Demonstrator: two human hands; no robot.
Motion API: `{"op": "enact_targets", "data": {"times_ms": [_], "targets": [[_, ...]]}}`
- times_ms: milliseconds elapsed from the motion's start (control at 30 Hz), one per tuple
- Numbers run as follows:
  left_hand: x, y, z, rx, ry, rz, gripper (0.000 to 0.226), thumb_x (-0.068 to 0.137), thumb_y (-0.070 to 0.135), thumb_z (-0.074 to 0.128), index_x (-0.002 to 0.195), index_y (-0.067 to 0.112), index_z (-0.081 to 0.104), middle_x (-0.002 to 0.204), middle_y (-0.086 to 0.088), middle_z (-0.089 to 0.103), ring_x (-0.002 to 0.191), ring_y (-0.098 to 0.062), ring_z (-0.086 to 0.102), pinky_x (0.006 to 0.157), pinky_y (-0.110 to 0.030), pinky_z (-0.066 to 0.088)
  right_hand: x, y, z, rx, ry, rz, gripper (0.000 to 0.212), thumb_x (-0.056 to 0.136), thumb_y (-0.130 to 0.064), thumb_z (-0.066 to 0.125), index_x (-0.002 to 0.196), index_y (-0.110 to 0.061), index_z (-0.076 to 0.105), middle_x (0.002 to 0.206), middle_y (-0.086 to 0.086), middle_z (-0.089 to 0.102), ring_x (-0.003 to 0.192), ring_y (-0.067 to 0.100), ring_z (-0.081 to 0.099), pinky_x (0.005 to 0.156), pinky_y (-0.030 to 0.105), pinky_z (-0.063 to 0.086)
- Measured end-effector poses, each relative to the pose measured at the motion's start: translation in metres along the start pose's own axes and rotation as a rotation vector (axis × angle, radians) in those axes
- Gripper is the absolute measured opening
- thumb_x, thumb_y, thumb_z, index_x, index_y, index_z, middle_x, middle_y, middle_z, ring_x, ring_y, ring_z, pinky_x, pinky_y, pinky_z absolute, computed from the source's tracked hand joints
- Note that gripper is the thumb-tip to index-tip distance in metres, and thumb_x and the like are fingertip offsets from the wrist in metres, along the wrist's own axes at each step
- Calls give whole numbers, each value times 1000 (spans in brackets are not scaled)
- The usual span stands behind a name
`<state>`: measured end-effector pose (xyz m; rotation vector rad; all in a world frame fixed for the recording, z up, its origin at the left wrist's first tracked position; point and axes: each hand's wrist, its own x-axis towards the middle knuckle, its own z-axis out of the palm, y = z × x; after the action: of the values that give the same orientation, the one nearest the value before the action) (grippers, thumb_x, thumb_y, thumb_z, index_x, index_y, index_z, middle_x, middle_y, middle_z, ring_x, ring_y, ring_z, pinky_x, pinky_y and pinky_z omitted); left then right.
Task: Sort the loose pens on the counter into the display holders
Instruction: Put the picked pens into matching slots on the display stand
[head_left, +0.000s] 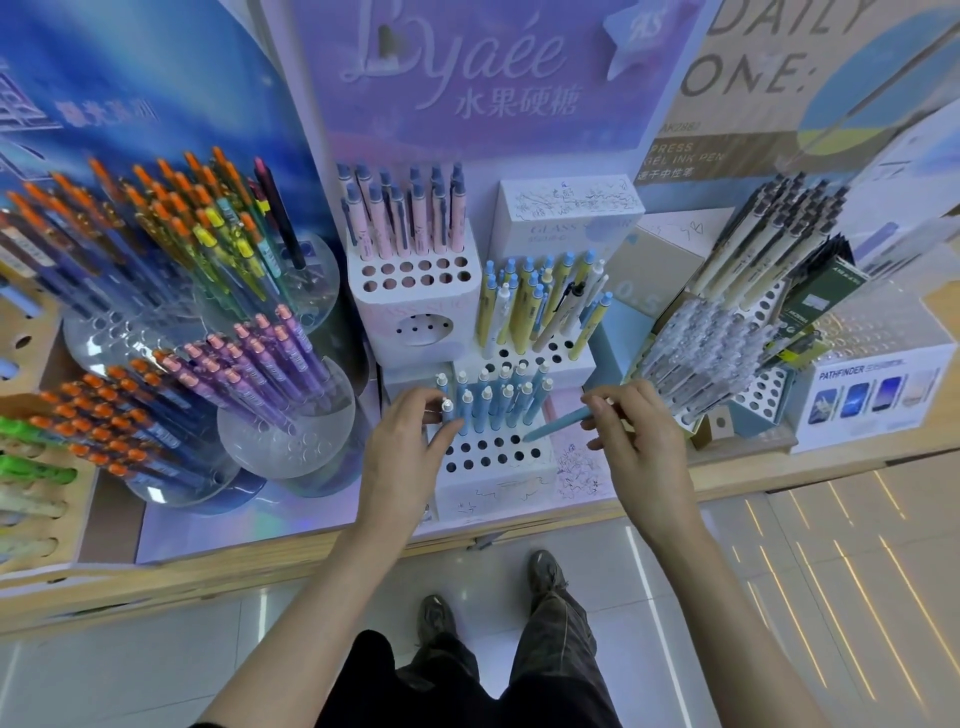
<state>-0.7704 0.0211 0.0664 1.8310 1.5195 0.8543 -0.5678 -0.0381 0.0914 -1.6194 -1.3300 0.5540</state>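
A white holder block (493, 470) with rows of round holes stands at the counter's front. Several light-blue pens (498, 400) stand upright in its back rows. My right hand (636, 434) pinches a light-blue pen (558, 422) that lies slanted, its tip touching a hole at the block's right side. My left hand (408, 441) grips the white-capped top of a blue pen (447, 410) standing at the left end of the filled rows. The front rows of holes are bare.
Behind stand a yellow-pen holder (540, 312) and a pink-pen holder (415, 280). Clear round stands with orange and purple pens (260, 358) crowd the left. A tilted rack of clear pens (711, 353) and a PATHFINDER box (878, 389) sit right. The wooden counter edge (311, 561) runs below.
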Motion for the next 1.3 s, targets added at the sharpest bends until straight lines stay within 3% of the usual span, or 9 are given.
{"op": "enact_targets", "data": {"times_ms": [200, 300, 400, 467, 600, 667, 867, 1100, 1300], "targets": [[-1, -4, 2, -44, -1, -60, 17, 86, 11, 69, 99, 5, 63, 98, -6, 68, 91, -20, 64, 83, -38, 52, 2, 6, -5, -24, 14, 37, 16, 98, -9, 49, 94, -6, 64, 90, 0, 50, 78, 5, 60, 63, 10, 49], [0, -5, 3, -90, -12, -94, 12, 85, 12, 70, 95, 12, 62, 94, 0, 68, 84, -10, 64, 77, -20, 50, 4, 3, -9, -61, -54, 20, 16, 98, -10, 49, 93, -9, 64, 90, 0, 50, 77, 11, 60, 64, 17, 52], [3, -5, 4, -171, -20, -159, 16, 84, 11, 71, 85, 21, 58, 84, 13, 64, 78, 6, 60, 65, -3, 43, 7, -4, -10, -140, -202, -67, 19, 98, -16, 47, 96, -11, 65, 90, -1, 48, 78, 14, 57, 69, 34, 54], [5, -5, 5, -200, -24, -196, 18, 83, 12, 72, 80, 21, 57, 81, 16, 63, 78, 7, 60, 64, -6, 44, 14, -8, -10, -186, -290, -124, 21, 99, -15, 46, 101, -6, 64, 92, -3, 46, 80, 10, 54, 73, 42, 52], [7, -10, 5, -185, -20, -215, 20, 82, 15, 73, 75, 19, 56, 77, 12, 63, 73, 5, 60, 62, -8, 44, 26, -13, -5, -208, -346, -178, 23, 99, -14, 47, 111, -4, 64, 96, -6, 47, 82, 11, 55, 78, 42, 51], [6, -12, 5, -166, -17, -211, 22, 82, 16, 74, 73, 19, 54, 76, 8, 63, 72, 2, 60, 61, -10, 43, 27, -15, -1, -210, -321, -176, 23, 99, -13, 47, 111, -4, 64, 92, -8, 46, 80, 17, 57, 76, 43, 51], [8, -12, 7, -116, -25, -196, 20, 83, 15, 73, 76, 12, 54, 82, -5, 66, 75, -16, 62, 65, -24, 45, 25, -21, 5, -365, -296, -289, 22, 98, -10, 49, 109, 1, 64, 94, 12, 55, 78, 28, 58, 67, 47, 50], [4, -14, 6, -38, -18, -116, 22, 85, 16, 71, 78, 15, 50, 86, -6, 64, 77, -16, 63, 62, -19, 45, 15, -8, -4, -320, -194, -216, 24, 97, -11, 45, 104, 3, 63, 95, 14, 55, 75, 28, 60, 69, 48, 52], [4, -13, 7, -44, -27, -94, 16, 85, 13, 70, 84, 13, 54, 89, -3, 64, 82, -19, 64, 72, -40, 54, 15, -9, -4, -390, -281, -266, 27, 97, -14, 46, 106, 4, 64, 94, 15, 57, 76, 29, 61, 67, 43, 51]]}}
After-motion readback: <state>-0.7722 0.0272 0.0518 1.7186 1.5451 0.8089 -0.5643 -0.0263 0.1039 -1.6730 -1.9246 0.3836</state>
